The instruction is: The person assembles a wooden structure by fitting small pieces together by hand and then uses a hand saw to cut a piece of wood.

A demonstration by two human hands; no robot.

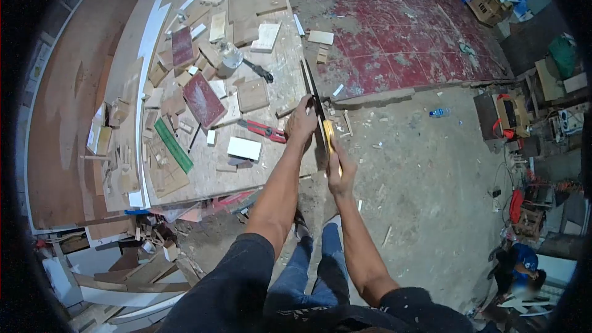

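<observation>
My right hand [341, 171] is closed around the yellow handle [329, 132] of a handsaw, just off the table's right edge. The saw's long dark blade [316, 89] points away from me along that edge. Beside the blade, my left hand [301, 120] is at the table edge with its fingers curled; what they grip is hidden. A small wood block [286, 110] lies close to the left fingers. Red-handled pliers [264, 130] rest on the table just left of that hand.
The worktable [213, 182] carries scattered wood offcuts, a dark red board [204, 100], a green strip [173, 145], a clear jar [230, 55] and a black-handled tool [258, 71]. A plastic bottle [440, 112] lies on the concrete floor. Another person [521, 265] is at lower right.
</observation>
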